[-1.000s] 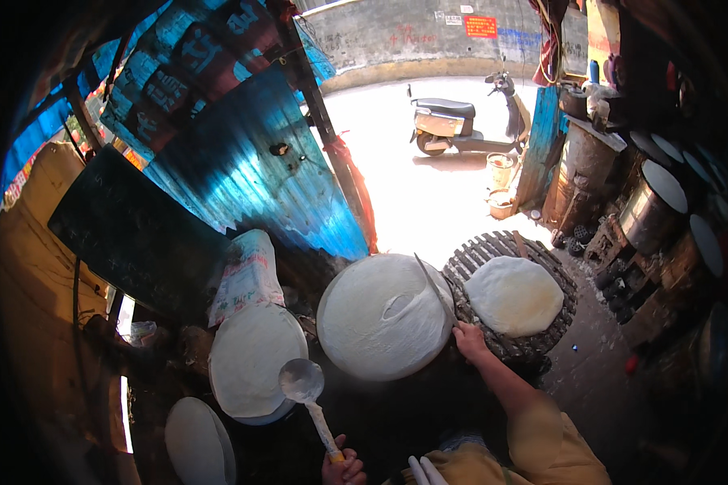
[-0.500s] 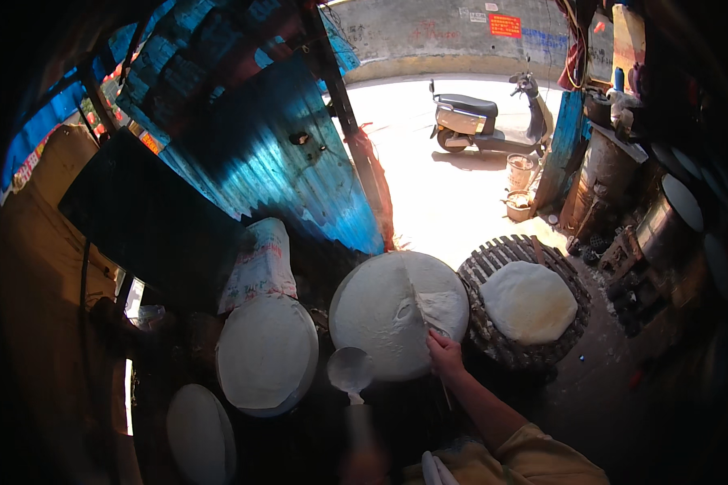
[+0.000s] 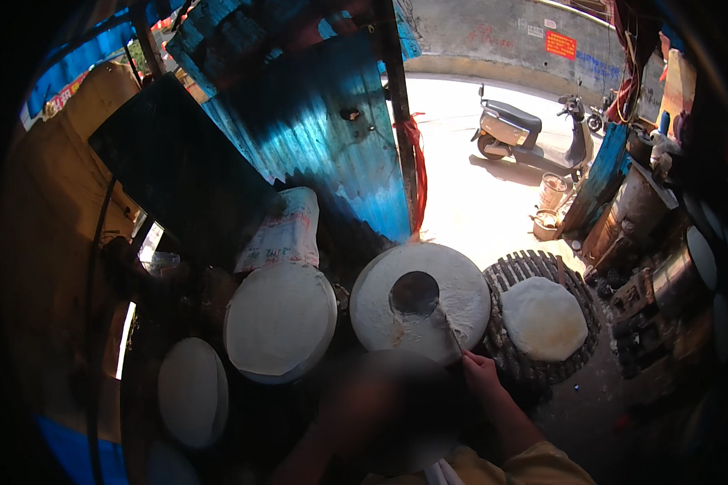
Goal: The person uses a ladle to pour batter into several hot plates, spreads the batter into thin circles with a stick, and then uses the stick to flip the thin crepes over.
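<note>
1. Two hands of mine are at work: my right hand has its fingers curled closed round the near end of a thin flat tool, at the right-hand lower edge of the big white round surface.

2. Half a second ago that tool lay up across the white surface; now it slants shorter over the lower right, and a dark round patch shows near the middle that was not there. I judge that the work remains centred on this surface.

3. My left hand was gripping a ladle; now it is a dim smear in front of the surface, and I cannot tell how far its fingers are spread or what they hold.

4. A blurred dark shape covers much of the space beside that hand. It may be the ladle close to the camera, but I cannot be sure.

5. Whether the dark patch is an opening or something lying on top is unclear.

6. To the right, a pale flat round rests on a slatted rack.
</note>
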